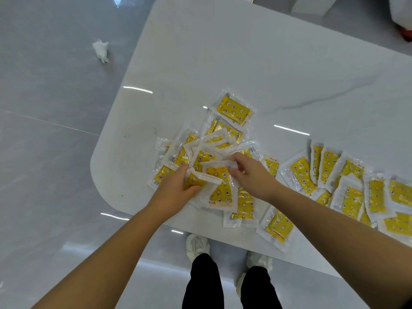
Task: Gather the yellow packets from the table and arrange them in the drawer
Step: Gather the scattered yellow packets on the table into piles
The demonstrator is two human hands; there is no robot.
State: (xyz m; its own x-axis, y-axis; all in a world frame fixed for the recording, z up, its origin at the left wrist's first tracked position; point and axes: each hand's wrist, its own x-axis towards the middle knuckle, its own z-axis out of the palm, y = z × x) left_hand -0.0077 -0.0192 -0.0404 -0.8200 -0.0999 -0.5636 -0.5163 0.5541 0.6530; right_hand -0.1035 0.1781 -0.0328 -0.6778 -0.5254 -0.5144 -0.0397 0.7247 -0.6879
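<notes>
Yellow star-printed clear-plastic packets (219,186) lie heaped on the near left of the white marble tabletop (245,63); more lie spread at right. Left hand (176,186) clasps a fanned bundle; right hand (252,175) pinches one packet's edge. Recommended: square edges before lifting. Drawer unseen.

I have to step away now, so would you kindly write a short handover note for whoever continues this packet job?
Left hand: closed on a fanned bunch of yellow packets at the table's near corner.
Right hand: pinching the edge of one packet in that bunch.
Loose packets lie beyond the hands; a second spread covers the table to the right, reaching the frame edge.
Done: part of the nearer pile gathered.
Left: collect the rest and arrange them in the drawer, which is not in view.
</notes>
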